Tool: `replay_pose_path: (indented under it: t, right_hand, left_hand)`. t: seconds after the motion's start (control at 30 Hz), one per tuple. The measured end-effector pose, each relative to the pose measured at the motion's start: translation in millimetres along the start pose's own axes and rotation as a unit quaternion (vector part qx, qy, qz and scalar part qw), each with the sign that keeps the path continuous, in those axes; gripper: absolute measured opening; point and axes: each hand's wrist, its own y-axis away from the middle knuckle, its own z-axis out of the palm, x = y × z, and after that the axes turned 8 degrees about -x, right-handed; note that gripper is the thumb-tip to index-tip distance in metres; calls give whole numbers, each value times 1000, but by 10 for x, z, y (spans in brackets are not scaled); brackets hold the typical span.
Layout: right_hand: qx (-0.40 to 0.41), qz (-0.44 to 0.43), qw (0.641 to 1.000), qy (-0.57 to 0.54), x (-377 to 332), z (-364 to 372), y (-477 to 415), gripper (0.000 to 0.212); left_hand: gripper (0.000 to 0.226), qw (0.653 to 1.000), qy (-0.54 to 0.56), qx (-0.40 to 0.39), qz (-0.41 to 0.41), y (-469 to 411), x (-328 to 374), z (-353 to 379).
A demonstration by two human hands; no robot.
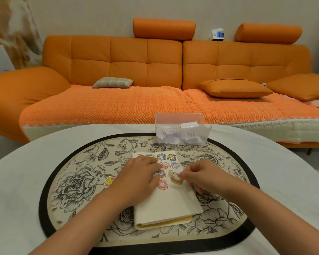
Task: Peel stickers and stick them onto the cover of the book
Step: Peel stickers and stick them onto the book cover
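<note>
Sticker [175,179] is lying just left of our right hand [203,176], whose thumb and forefinger are pinching its right edge. It is sitting over the book [166,205], right of the stuck stickers [164,165]; we cannot tell whether it is touching yet. The book is lying on the mat [77,181] on the bench [17,181], its long axis running away from us and leaning left. Our left hand [140,173] is resting on the book's left half, fingers relaxed, gripping nothing, steadying it.

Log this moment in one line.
left hand rests on book | right hand pinches sticker at cover | spare sticker on mat
</note>
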Motion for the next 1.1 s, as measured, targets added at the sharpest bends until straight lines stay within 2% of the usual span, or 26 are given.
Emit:
replay_pose_path:
  t: [0.07,0.4,0.67,0.87,1.03,1.1]
  right_hand:
    - [-4,3,999,33,13,52,-14,31]
    - [35,1,991,132,41,121,-104,23]
    - [77,-1,980,186,60,195,-133,20]
    - [126,-14,967,222,89,246,-103,18]
    - [193,-83,941,267,172,271,1,31]
    - [193,-128,919,320,227,273,42,24]
  left_hand:
    - [44,1000,19,11,6,1,-11,51]
    - [42,996,28,53,61,-31,-71,149]
    - [23,986,47,93,129,33,-24,142]
    - [30,983,46,85,155,115,30,144]
    - [39,987,19,60,146,156,52,113]
    - [40,989,-10,34,145,177,77,94]
